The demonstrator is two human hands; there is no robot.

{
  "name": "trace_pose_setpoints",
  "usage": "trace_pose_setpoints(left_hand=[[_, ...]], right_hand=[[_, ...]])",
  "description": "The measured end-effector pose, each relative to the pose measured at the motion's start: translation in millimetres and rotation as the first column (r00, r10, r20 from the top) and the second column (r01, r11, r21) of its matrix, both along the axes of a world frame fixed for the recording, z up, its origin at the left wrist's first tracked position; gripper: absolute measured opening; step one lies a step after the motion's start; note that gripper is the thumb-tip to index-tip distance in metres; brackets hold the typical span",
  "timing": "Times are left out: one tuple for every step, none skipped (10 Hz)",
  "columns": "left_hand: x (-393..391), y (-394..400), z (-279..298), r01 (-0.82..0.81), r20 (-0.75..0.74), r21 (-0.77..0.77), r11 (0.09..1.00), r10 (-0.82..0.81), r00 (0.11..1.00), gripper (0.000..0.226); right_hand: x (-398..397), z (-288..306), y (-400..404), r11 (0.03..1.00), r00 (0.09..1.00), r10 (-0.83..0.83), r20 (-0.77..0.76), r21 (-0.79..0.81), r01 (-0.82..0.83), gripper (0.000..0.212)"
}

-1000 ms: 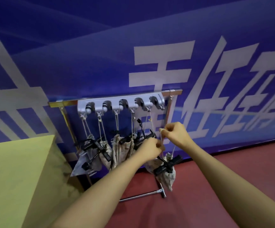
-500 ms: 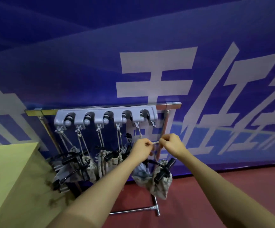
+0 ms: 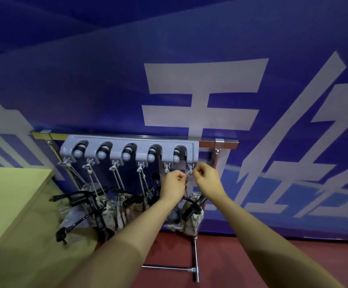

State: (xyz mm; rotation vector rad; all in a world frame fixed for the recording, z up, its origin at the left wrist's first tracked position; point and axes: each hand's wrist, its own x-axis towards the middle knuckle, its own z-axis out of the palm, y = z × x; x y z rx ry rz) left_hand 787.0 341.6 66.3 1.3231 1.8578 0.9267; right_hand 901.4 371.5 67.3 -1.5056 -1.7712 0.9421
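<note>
A grey plastic hook rack (image 3: 129,150) with several roller slots is mounted on a metal stand's top bar (image 3: 227,142). Patterned drawstring bags (image 3: 114,210) with black handled items hang from its small hooks by pale cords. My left hand (image 3: 173,185) and my right hand (image 3: 207,179) are raised just under the rightmost hook (image 3: 190,168). Both pinch a short stretch of pale cord (image 3: 187,173) between them. Below my hands hangs the rightmost bag (image 3: 195,220) with a black handle sticking out.
A pale yellow-green table (image 3: 8,204) fills the lower left, close to the leftmost bags. The stand's metal leg and foot bar (image 3: 196,260) rest on a red floor. Behind it a blue banner wall (image 3: 189,59) carries large white characters.
Both hands have risen with the cord from beside the bag up to the rightmost hook. The bag hangs higher off the floor. The camera has tilted up and moved closer.
</note>
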Motion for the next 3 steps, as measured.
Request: trace_pose_setpoints(left_hand=[[2, 2, -10, 0.033, -0.014, -0.041, 0.999, -0.034, 0.999, 0.022], [1, 6, -12, 0.042, 0.009, -0.063, 0.997, -0.041, 0.999, 0.019], [-6, 4, 1, 0.026, 0.052, -0.057, 0.998, -0.023, 0.998, 0.015]], right_hand=[[2, -8, -1, 0.999, 0.999, 0.038, 0.036, -0.038, -0.036, 0.034], [4, -9, -2, 0.999, 0.992, 0.042, 0.115, -0.007, -0.041, 0.022], [2, 0, -7, 0.995, 0.989, -0.06, 0.133, 0.084, 0.049, 0.01]])
